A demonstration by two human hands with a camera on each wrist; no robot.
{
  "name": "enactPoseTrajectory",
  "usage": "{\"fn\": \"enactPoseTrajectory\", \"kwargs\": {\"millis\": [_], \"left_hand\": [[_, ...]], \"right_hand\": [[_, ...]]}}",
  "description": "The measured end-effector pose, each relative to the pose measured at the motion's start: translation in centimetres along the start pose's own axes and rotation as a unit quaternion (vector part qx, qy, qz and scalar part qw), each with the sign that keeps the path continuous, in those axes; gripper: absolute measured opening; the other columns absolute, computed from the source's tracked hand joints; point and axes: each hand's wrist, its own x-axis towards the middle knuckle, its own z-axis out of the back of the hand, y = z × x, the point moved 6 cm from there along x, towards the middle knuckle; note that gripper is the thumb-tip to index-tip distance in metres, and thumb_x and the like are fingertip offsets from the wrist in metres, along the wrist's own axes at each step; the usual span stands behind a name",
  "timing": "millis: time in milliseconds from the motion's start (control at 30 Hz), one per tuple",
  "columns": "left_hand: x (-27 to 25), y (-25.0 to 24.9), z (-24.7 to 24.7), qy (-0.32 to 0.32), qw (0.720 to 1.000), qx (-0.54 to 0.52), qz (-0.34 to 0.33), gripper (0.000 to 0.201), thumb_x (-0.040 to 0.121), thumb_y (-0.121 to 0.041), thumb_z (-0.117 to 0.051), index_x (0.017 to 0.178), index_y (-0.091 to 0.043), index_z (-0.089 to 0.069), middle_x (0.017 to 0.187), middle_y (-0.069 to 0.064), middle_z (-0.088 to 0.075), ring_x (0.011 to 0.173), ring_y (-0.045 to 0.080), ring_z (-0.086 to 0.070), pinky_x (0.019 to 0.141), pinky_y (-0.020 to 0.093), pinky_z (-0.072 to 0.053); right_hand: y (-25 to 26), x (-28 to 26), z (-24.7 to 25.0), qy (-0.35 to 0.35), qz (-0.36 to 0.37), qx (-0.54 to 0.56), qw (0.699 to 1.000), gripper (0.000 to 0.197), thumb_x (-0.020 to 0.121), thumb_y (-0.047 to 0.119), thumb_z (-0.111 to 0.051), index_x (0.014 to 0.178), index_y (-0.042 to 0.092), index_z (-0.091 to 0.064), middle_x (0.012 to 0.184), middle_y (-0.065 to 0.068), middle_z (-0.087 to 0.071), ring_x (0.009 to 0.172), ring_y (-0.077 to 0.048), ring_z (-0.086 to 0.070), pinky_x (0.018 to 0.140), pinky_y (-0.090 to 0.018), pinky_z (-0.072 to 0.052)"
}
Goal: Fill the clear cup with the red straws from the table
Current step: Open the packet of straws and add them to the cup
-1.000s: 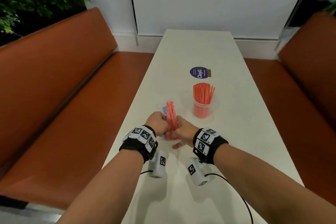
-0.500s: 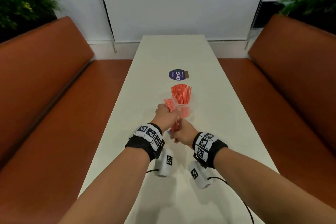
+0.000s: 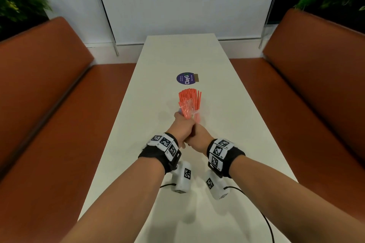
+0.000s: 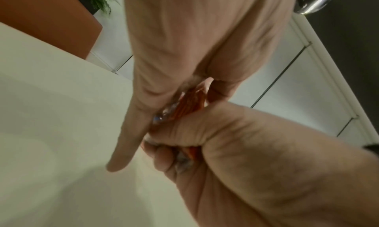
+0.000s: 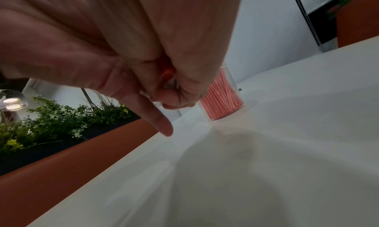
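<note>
A clear cup (image 3: pixel 198 118) stands mid-table, packed with upright red straws (image 3: pixel 192 96); its lower wall also shows in the right wrist view (image 5: pixel 223 99). Just in front of it I hold a clear plastic packet of red straws (image 3: pixel 186 109) upright. My left hand (image 3: pixel 182 125) grips the packet's middle, and my right hand (image 3: pixel 196 138) grips its lower end right beneath. In the left wrist view the packet (image 4: pixel 188 105) shows between both fists. The cup's near side is hidden behind the packet.
The long white table (image 3: pixel 227 124) carries a round purple sticker (image 3: pixel 186 78) beyond the cup. Orange bench seats (image 3: pixel 59 104) flank both sides, with plants behind the backrests. A black cable (image 3: pixel 264 221) trails over the near table on the right.
Both hands have carried the packet forward from near my body until it stands right in front of the cup. The left hand now sits above the right on the packet.
</note>
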Motion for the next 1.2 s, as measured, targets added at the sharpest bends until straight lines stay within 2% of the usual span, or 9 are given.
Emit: {"fn": "enactPoseTrajectory", "kwargs": {"millis": [100, 167, 400, 600, 733, 833, 933, 1067, 1200], "left_hand": [[-0.3, -0.5, 0.0, -0.007, 0.997, -0.079, -0.012, 0.062, 0.092, -0.05, -0.045, 0.142, -0.041, -0.009, 0.123, 0.004, -0.06, 0.101, 0.031, -0.058, 0.071, 0.041, -0.048], [-0.3, -0.7, 0.1, -0.017, 0.996, -0.087, -0.021, 0.051, 0.094, -0.052, -0.04, 0.139, -0.034, -0.023, 0.127, 0.004, -0.06, 0.106, 0.03, -0.058, 0.079, 0.043, -0.049], [0.5, -0.4, 0.2, -0.02, 0.999, -0.032, -0.029, 0.042, 0.088, -0.052, -0.044, 0.126, -0.033, -0.043, 0.116, 0.003, -0.067, 0.1, 0.033, -0.065, 0.077, 0.047, -0.055], [1.2, -0.3, -0.2, 0.017, 0.998, -0.049, -0.023, 0.04, 0.091, -0.039, -0.047, 0.129, -0.03, -0.045, 0.118, 0.003, -0.066, 0.105, 0.027, -0.066, 0.086, 0.052, -0.055], [1.6, -0.2, 0.1, 0.048, 0.997, -0.049, -0.029, 0.022, 0.095, -0.027, -0.046, 0.116, -0.029, -0.052, 0.105, 0.009, -0.067, 0.089, 0.027, -0.063, 0.075, 0.037, -0.053], [2.1, -0.2, 0.6, 0.029, 0.998, -0.012, -0.045, 0.032, 0.091, -0.026, -0.05, 0.122, -0.022, -0.052, 0.086, 0.01, -0.064, 0.064, 0.021, -0.057, 0.068, 0.039, -0.054], [2.5, 0.1, 0.5, 0.033, 0.996, 0.055, -0.058, 0.028, 0.09, -0.025, -0.048, 0.117, -0.018, -0.053, 0.074, 0.002, -0.054, 0.061, 0.017, -0.052, 0.074, 0.045, -0.056], [2.1, 0.4, -0.9, 0.07, 0.986, 0.134, -0.077, 0.024, 0.09, -0.005, -0.037, 0.075, -0.022, -0.043, 0.061, 0.004, -0.04, 0.048, 0.018, -0.038, 0.055, 0.032, -0.039], [2.0, -0.3, -1.8, 0.073, 0.965, 0.22, -0.123, 0.016, 0.092, -0.002, -0.036, 0.102, -0.006, -0.047, 0.062, 0.008, -0.043, 0.046, 0.021, -0.04, 0.048, 0.03, -0.038]], "right_hand": [[-0.3, -0.1, -0.2, 0.016, -0.016, -0.002, 1.0, 0.02, 0.077, -0.006, -0.049, 0.093, 0.001, -0.06, 0.077, -0.011, -0.061, 0.063, -0.019, -0.054, 0.059, -0.029, -0.045], [-0.4, -0.1, -0.2, 0.017, -0.017, -0.004, 1.0, 0.023, 0.076, -0.009, -0.046, 0.093, 0.002, -0.057, 0.075, -0.012, -0.06, 0.059, -0.018, -0.052, 0.054, -0.025, -0.041], [0.1, 0.4, 0.1, -0.006, 0.001, -0.001, 1.0, 0.024, 0.075, -0.001, -0.055, 0.097, 0.008, -0.057, 0.075, -0.01, -0.064, 0.073, -0.028, -0.063, 0.071, -0.047, -0.057], [1.7, -0.8, 1.0, -0.006, -0.023, 0.196, 0.98, 0.044, 0.09, -0.01, -0.05, 0.127, 0.008, -0.033, 0.091, 0.0, -0.054, 0.078, -0.01, -0.056, 0.043, -0.011, -0.049], [1.4, -0.1, 0.9, 0.009, -0.026, 0.18, 0.983, 0.081, 0.072, -0.021, -0.047, 0.142, 0.013, -0.023, 0.104, -0.009, -0.052, 0.093, -0.023, -0.056, 0.059, -0.026, -0.051], [1.8, 0.2, 2.2, -0.002, -0.055, 0.182, 0.982, 0.057, 0.067, -0.012, -0.042, 0.123, 0.0, -0.048, 0.089, -0.011, -0.054, 0.08, -0.022, -0.053, 0.059, -0.026, -0.044], [2.1, 0.5, 4.3, -0.052, -0.06, 0.269, 0.96, 0.019, 0.065, 0.01, -0.046, 0.08, 0.012, -0.058, 0.075, 0.0, -0.053, 0.068, -0.011, -0.048, 0.06, -0.023, -0.038], [2.3, 1.6, 4.4, -0.054, -0.032, 0.327, 0.943, 0.039, 0.077, 0.033, -0.059, 0.105, 0.007, -0.063, 0.093, -0.005, -0.064, 0.088, -0.018, -0.059, 0.08, -0.03, -0.045], [1.2, 2.6, 4.0, -0.078, -0.054, 0.332, 0.938, 0.029, 0.081, 0.011, -0.065, 0.108, 0.003, -0.061, 0.089, -0.009, -0.064, 0.088, -0.025, -0.06, 0.086, -0.038, -0.048]]}}
